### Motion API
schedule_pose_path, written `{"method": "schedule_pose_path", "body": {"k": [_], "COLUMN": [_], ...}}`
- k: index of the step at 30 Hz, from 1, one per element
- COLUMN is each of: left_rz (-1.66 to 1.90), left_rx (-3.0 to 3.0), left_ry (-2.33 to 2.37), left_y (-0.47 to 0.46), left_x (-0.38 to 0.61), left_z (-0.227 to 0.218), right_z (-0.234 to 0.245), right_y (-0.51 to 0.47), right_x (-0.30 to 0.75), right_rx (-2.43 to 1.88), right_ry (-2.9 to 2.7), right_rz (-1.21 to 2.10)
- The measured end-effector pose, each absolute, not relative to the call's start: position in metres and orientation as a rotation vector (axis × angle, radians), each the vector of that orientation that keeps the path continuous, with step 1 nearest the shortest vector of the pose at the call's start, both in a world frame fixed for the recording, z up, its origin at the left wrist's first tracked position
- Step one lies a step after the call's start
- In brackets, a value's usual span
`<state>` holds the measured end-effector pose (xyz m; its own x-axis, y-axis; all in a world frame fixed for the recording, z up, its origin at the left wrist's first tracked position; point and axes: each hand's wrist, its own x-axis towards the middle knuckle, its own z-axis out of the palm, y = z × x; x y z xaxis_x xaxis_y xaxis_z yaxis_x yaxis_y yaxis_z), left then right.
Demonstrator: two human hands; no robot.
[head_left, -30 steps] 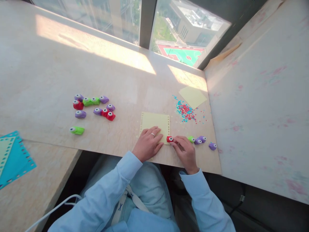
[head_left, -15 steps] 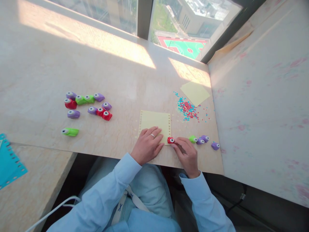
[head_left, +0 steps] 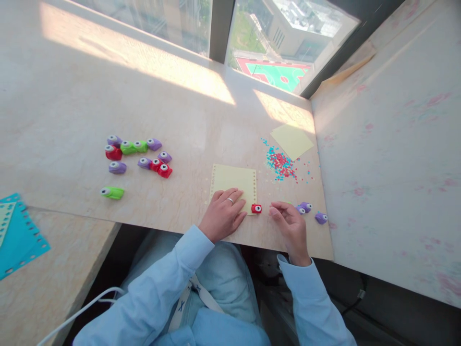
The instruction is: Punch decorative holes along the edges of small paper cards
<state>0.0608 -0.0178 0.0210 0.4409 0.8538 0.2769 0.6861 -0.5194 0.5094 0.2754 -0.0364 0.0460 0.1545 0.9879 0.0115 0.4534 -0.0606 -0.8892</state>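
My left hand point(head_left: 224, 212) lies flat with fingers stretched out on the near part of a pale yellow paper sheet point(head_left: 234, 178) whose edges carry punched holes. A small red punch point(head_left: 256, 208) sits at the sheet's near right corner, free of both hands. My right hand point(head_left: 289, 222) rests just right of the red punch, fingers loosely curled, nothing visible in it. It covers most of a green punch beside it. Two purple punches point(head_left: 303, 207) lie right of that hand, and another purple punch point(head_left: 320, 218) lies farther right.
A cluster of several red, green and purple punches point(head_left: 139, 156) and a lone green punch point(head_left: 113, 192) lie at the left. Red and blue paper bits point(head_left: 281, 164) and a second yellow sheet point(head_left: 291, 141) lie behind. Teal punched paper point(head_left: 19, 238) lies at the far left. A wall panel point(head_left: 389, 158) rises on the right.
My right hand has let go of the red punch and moved a little to the right. The left hand stays flat on the yellow sheet.
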Motion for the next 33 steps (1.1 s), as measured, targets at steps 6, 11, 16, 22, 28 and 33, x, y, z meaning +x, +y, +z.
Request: {"method": "schedule_pose_path", "body": {"k": [6,11,16,22,28,33], "left_rz": [0.737,0.745,0.768,0.750,0.754,0.759], "left_rx": [2.364,2.371,2.382,2.426,2.444,2.447], "left_ry": [1.307,1.301,1.294,1.326,1.328,1.328], "left_y": [-0.018,-0.018,-0.018,-0.018,-0.018,-0.019], "left_x": [0.061,0.061,0.062,0.062,0.062,0.063], "left_z": [0.019,0.019,0.018,0.020,0.019,0.019], "right_z": [0.064,0.069,0.073,0.081,0.081,0.078], "right_y": [-0.017,-0.002,0.007,0.014,0.019,0.021], "right_x": [0.270,0.265,0.265,0.262,0.257,0.255], "right_rx": [-1.686,-1.785,-1.861,-1.963,-2.052,-2.117], "right_ry": [-1.446,-1.518,-1.620,-1.725,-1.850,-1.883], "right_rz": [1.159,1.276,1.319,1.316,1.211,1.198]}}
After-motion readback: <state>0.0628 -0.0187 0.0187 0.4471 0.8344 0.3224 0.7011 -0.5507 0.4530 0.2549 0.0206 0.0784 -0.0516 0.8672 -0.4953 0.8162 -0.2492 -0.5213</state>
